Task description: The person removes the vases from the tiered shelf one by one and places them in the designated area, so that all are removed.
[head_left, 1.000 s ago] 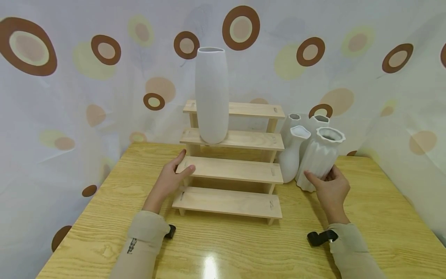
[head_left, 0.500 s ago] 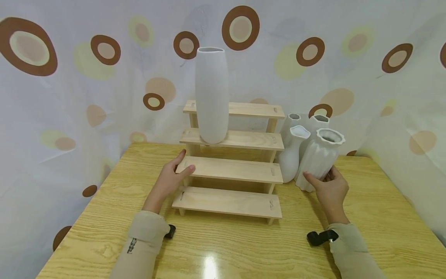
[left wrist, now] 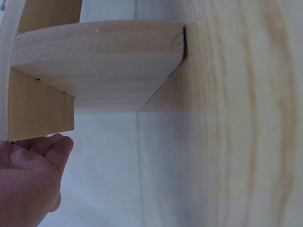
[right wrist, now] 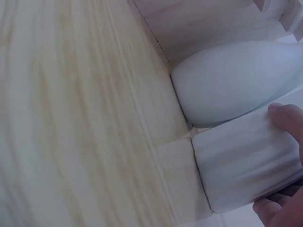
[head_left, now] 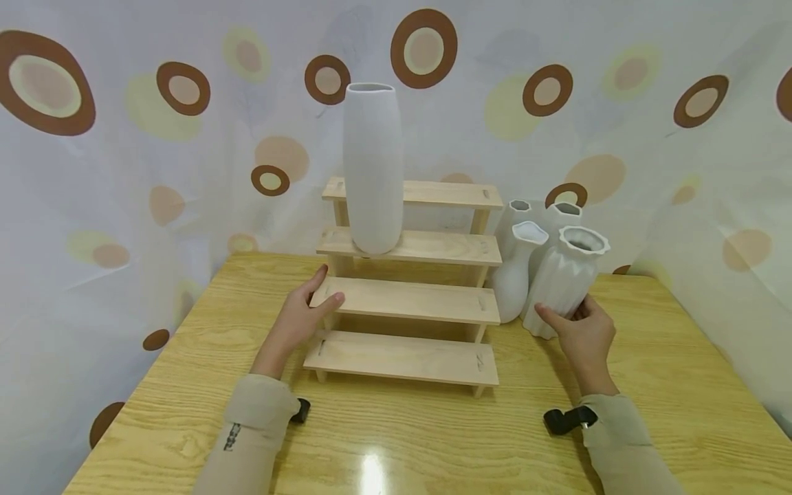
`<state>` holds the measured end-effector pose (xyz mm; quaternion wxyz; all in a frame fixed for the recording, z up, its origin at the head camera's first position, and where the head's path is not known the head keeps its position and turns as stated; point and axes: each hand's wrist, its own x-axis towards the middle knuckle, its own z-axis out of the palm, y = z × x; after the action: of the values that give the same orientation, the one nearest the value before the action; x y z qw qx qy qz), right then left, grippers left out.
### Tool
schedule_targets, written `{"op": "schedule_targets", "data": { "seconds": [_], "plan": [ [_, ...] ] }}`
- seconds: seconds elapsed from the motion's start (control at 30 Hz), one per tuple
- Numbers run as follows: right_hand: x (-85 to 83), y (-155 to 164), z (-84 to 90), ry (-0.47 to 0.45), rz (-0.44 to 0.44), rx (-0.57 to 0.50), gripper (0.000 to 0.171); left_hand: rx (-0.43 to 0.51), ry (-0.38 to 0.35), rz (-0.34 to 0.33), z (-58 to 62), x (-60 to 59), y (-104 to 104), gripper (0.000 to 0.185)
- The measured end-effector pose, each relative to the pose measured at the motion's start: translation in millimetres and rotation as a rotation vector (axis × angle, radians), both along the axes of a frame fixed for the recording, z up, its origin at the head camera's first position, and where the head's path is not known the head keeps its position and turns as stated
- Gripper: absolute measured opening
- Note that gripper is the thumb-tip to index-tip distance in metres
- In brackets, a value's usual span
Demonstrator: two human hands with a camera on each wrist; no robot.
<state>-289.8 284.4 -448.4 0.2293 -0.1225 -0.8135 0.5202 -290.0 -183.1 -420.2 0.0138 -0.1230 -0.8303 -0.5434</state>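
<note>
I take the stepped wooden rack as my landmark. It stands mid-surface, four pale raw-wood tiers rising toward the spotted curtain, on glossy oak-grain laminate.

My left hand steadies the rack's left end, fingers nearly straight against the edge of the second tier from the bottom, thumb lying on top: a released, bracing touch, not a clamp. I judge that hold worth keeping light, since the tall cylinder vase stands upright on the third tier, above that hand, and looks top-heavy.

Right of the rack, my right hand has its grip closed round the lower body of the ribbed vase, thumb in front and fingers behind. That vase is matt white, vertically fluted with a scalloped rim, tilted and touching the smooth teardrop vase just beside the rack. To lift cleanly I would draw it away from that neighbour first, as matt ceramic chips on contact. Two more white vases stand behind.
</note>
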Motion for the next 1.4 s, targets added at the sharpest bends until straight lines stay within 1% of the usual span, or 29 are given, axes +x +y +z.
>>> {"op": "schedule_targets", "data": {
  "seconds": [0.1, 0.23, 0.3, 0.43, 0.5, 0.6, 0.63, 0.7, 0.87, 0.93, 1.0, 1.17, 1.23, 1.33, 1.4],
  "plan": [
    [1.1, -1, 1.9, -0.017, -0.008, 0.009, 0.069, 0.0, -0.005, 0.003, -0.6, -0.5, 0, 0.082],
    [1.4, 0, 5.3, -0.034, -0.016, 0.001, 0.07, 0.014, -0.031, 0.008, 1.4, -0.2, 1, 0.079],
    [0.9, 0, 6.5, -0.032, -0.013, -0.016, 0.069, 0.021, -0.046, 0.007, 7.0, 3.0, 3, 0.077],
    [-0.2, 2, 7.9, -0.019, 0.0, -0.051, 0.07, 0.017, -0.061, 0.003, 24.3, 14.2, 8, 0.074],
    [-0.3, 3, 9.4, -0.013, 0.007, -0.074, 0.073, 0.009, -0.058, 0.001, 31.4, 18.9, 10, 0.073],
    [0.0, 4, 13.0, -0.008, 0.011, -0.102, 0.077, 0.001, -0.057, 0.0, 33.8, 20.3, 10, 0.073],
    [0.1, 4, 14.4, -0.003, 0.015, -0.118, 0.078, 0.001, -0.055, -0.001, 33.1, 19.5, 10, 0.073],
    [0.5, 4, 17.4, 0.009, 0.02, -0.148, 0.079, 0.005, -0.057, 0.002, 26.3, 14.6, 8, 0.074],
    [0.6, 4, 24.9, 0.05, 0.017, -0.191, 0.073, 0.016, -0.047, 0.01, 4.1, 0.9, 1, 0.077],
    [0.7, 4, 27.6, 0.059, 0.012, -0.205, 0.072, 0.018, -0.038, 0.011, 0.5, -0.3, 1, 0.078],
    [1.1, 5, 30.0, 0.057, 0.006, -0.216, 0.071, 0.018, -0.029, 0.011, -0.7, -0.2, 0, 0.08],
    [3.0, 5, 35.6, 0.05, -0.016, -0.3, 0.071, 0.016, -0.025, 0.012, -0.5, 1.5, 1, 0.082],
    [4.1, 5, 38.1, 0.048, -0.024, -0.314, 0.07, 0.017, -0.028, 0.012, -0.4, 1.9, 1, 0.082],
    [5.9, 4, 41.4, 0.051, -0.035, -0.29, 0.068, 0.021, -0.028, 0.011, -0.5, 1.9, 1, 0.082],
    [6.8, 4, 43.1, 0.057, -0.037, -0.299, 0.067, 0.026, -0.027, 0.009, -0.5, 1.7, 1, 0.082]
  ]
}}
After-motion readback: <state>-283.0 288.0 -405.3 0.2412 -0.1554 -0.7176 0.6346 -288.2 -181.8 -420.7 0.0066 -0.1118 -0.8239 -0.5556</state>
